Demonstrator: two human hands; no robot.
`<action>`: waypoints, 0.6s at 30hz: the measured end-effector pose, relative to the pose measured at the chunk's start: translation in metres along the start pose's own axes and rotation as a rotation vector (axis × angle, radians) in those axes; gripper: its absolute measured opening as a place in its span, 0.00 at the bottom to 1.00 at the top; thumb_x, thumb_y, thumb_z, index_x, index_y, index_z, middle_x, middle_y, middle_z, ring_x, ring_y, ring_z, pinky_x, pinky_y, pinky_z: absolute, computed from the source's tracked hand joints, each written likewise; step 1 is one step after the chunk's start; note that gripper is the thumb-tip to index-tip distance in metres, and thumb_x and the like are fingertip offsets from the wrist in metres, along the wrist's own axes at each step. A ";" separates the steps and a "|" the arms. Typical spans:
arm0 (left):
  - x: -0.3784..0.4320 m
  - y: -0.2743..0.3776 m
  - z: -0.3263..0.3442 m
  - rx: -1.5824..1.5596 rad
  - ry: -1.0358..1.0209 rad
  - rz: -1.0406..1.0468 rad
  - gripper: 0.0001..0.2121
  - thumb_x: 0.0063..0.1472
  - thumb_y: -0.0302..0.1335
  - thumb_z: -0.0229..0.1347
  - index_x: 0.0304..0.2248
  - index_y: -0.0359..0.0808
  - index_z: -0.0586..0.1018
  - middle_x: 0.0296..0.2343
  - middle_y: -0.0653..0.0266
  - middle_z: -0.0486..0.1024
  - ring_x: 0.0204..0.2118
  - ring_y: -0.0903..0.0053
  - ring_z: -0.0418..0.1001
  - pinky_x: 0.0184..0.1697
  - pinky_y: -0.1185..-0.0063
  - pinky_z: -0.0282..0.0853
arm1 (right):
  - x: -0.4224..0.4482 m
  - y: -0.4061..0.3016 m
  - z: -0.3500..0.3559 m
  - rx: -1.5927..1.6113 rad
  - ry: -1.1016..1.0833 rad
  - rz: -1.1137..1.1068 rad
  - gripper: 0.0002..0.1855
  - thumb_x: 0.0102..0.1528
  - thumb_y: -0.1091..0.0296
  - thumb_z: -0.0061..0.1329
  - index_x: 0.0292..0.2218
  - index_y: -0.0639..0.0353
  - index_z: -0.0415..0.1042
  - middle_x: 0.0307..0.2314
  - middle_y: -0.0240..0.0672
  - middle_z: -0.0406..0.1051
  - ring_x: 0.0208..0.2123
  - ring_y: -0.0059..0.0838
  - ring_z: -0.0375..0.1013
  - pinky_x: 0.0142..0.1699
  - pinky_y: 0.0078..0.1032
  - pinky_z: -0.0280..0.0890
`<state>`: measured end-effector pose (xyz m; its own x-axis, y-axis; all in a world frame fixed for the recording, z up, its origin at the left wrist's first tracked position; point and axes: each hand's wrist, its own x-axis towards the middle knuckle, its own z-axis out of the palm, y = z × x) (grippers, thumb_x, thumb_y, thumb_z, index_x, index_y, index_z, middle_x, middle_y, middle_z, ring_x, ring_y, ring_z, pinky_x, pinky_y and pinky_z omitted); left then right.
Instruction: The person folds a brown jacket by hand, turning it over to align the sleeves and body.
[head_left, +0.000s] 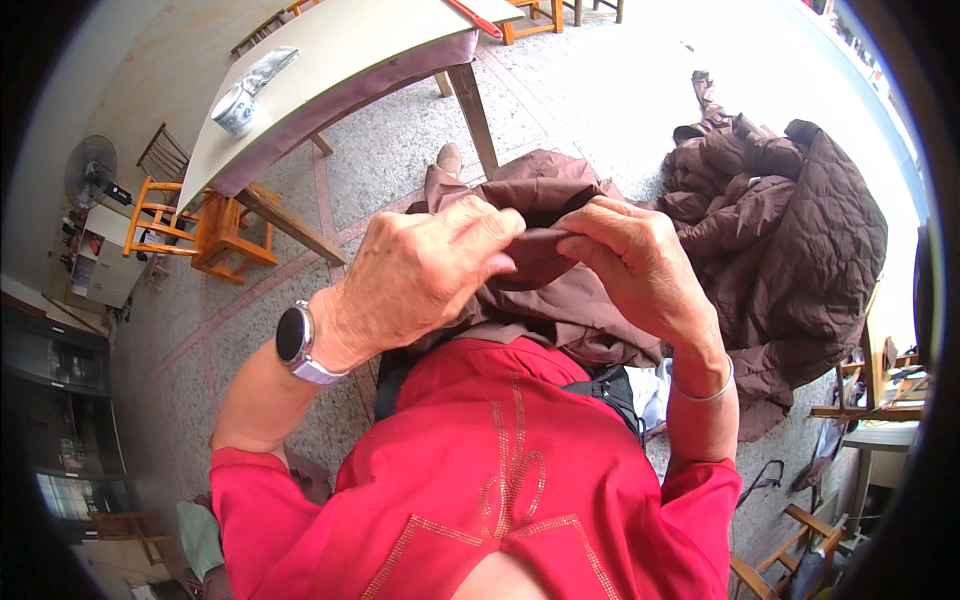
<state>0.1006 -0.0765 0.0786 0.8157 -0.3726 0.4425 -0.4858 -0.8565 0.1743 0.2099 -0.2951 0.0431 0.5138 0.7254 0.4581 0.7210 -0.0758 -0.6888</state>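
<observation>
Brown fabric (600, 307) is gathered over my lap, with a folded edge raised between my two hands. My right hand (637, 255) pinches that edge between thumb and fingers. At the other end of the same edge is my left hand (427, 270), its thumb and fingers around the cloth; the fingertips are slightly blurred. A wristwatch (294, 335) is on my left wrist and a thin bangle (705, 390) on my right. To the right lies a large heap of quilted brown fabric (795, 240), bunched up beside the piece in my hands.
A table (322, 52) stands ahead to the left, bearing a patterned cup (236, 112) and a red-handled item (476, 16). Wooden chairs (232, 236) and an electric fan (91, 169) are at the left. More wooden furniture (795, 540) stands at the lower right, on the speckled floor (375, 150).
</observation>
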 end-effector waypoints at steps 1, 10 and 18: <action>0.000 -0.002 0.002 -0.009 0.069 -0.020 0.14 0.54 0.23 0.63 0.41 0.33 0.77 0.33 0.56 0.78 0.32 0.61 0.79 0.32 0.73 0.75 | 0.003 0.000 0.000 0.017 0.011 0.007 0.06 0.56 0.75 0.53 0.36 0.65 0.73 0.27 0.46 0.74 0.30 0.45 0.76 0.35 0.31 0.70; 0.012 -0.022 -0.028 0.202 0.154 0.055 0.04 0.61 0.20 0.56 0.36 0.33 0.74 0.25 0.57 0.75 0.23 0.64 0.75 0.26 0.72 0.70 | 0.034 -0.005 -0.002 0.043 0.057 -0.084 0.06 0.64 0.72 0.46 0.33 0.63 0.70 0.17 0.29 0.65 0.17 0.17 0.64 0.23 0.19 0.61; 0.019 -0.015 -0.056 0.054 0.257 0.105 0.05 0.58 0.19 0.59 0.35 0.29 0.78 0.27 0.58 0.75 0.27 0.69 0.74 0.30 0.76 0.71 | 0.058 -0.021 -0.014 -0.009 0.079 -0.191 0.09 0.66 0.69 0.43 0.32 0.62 0.67 0.16 0.27 0.61 0.16 0.14 0.62 0.21 0.18 0.58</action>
<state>0.1060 -0.0504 0.1338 0.6522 -0.3634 0.6652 -0.5403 -0.8384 0.0717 0.2313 -0.2611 0.0920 0.4019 0.6711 0.6230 0.8128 0.0518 -0.5802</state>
